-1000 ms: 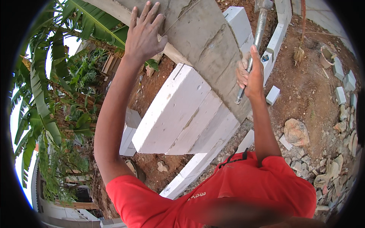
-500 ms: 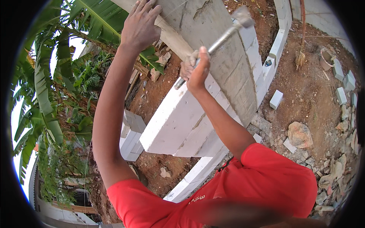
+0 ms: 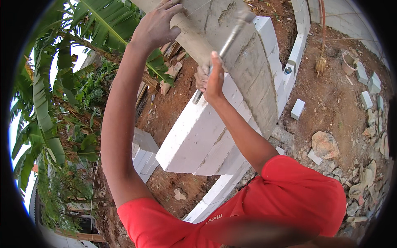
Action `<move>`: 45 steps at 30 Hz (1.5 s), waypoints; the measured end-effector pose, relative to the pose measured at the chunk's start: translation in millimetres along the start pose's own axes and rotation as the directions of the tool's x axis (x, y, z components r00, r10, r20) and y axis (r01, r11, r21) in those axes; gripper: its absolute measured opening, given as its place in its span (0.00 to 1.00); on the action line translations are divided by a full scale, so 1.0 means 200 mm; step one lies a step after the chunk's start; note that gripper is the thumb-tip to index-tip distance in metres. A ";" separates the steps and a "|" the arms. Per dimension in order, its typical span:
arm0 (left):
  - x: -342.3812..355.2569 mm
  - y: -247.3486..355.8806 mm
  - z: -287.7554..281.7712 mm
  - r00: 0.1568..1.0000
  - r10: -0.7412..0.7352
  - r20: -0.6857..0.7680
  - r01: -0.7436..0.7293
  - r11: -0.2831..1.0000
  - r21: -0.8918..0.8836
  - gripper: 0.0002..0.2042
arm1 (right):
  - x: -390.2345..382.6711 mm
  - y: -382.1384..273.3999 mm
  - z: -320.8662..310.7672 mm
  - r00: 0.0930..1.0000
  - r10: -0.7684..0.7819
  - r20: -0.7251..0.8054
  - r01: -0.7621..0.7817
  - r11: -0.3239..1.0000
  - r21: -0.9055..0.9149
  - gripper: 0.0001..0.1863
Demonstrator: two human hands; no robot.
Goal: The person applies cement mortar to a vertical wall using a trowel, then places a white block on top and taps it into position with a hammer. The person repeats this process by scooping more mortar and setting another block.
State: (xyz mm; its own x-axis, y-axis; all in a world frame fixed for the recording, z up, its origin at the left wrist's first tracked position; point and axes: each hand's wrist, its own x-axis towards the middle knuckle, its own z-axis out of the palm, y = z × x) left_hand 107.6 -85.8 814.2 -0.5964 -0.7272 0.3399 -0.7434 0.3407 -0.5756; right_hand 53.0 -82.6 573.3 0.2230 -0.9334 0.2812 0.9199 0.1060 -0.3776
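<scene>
My right hand (image 3: 211, 80) is wrapped round the shiny metal handle of a hammer (image 3: 230, 39). Its head is blurred by motion and appears over the grey plastered face of a wall (image 3: 248, 62). I cannot tell whether the head touches the wall. Farther up on the left, my left hand (image 3: 157, 27) lies over a pale, mortar-smeared length along the wall's edge (image 3: 194, 41). The fingers are stretched out and the thumb stands apart. Below my right hand, the end of the white block wall (image 3: 194, 140) shows stepped block courses.
Banana leaves (image 3: 47, 103) and bushes fill the left. A stack of white blocks (image 3: 144, 151) stands beyond the wall end. On the reddish ground at right are a loose white block (image 3: 297, 108), a crumpled sack (image 3: 325, 144), a bucket (image 3: 348, 63), rubble and a low block wall (image 3: 295, 53).
The hammer has swung, its head moving left while my right hand keeps its grip. My left hand stays along the wall edge, and the whole view has shifted slightly.
</scene>
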 end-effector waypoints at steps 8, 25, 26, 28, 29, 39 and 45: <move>-0.09 -0.04 0.01 0.999 -0.010 0.036 0.010 1.000 -0.016 0.25 | -0.20 -0.34 0.15 0.954 -0.271 0.127 0.261 0.961 0.093 0.29; -0.06 -0.12 0.06 0.998 0.066 -0.003 -0.066 0.996 -0.063 0.26 | -0.13 -0.42 0.03 0.770 -0.597 0.225 0.589 0.801 0.107 0.31; -0.06 -0.13 0.06 0.998 0.068 -0.008 -0.069 0.995 -0.067 0.26 | -0.06 -0.29 0.02 0.830 -0.537 0.151 0.529 0.844 0.095 0.30; -0.04 -0.10 0.05 0.997 0.070 0.011 -0.069 0.995 -0.073 0.27 | -0.03 0.02 0.07 0.995 -0.100 0.006 0.099 0.991 0.090 0.30; -0.03 -0.09 0.03 0.998 0.061 0.031 -0.059 0.996 -0.063 0.27 | -0.02 0.05 0.06 0.923 0.370 0.102 -0.383 0.907 0.175 0.30; -0.05 -0.11 0.05 0.999 0.044 0.001 -0.044 0.999 -0.030 0.26 | -0.10 -0.35 0.04 0.876 -0.457 0.155 0.438 0.888 0.142 0.30; 0.00 -0.11 -0.01 0.997 0.055 0.046 -0.056 0.998 0.017 0.26 | -0.09 -0.05 0.13 0.957 0.284 0.066 -0.291 0.918 0.271 0.29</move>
State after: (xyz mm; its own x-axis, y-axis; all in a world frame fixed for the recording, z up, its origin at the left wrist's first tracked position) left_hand 124.4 -92.3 828.3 -0.6220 -0.7341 0.2725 -0.7034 0.3709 -0.6063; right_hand 47.5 -57.7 595.9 0.4956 -0.8402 0.2202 0.8666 0.4617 -0.1891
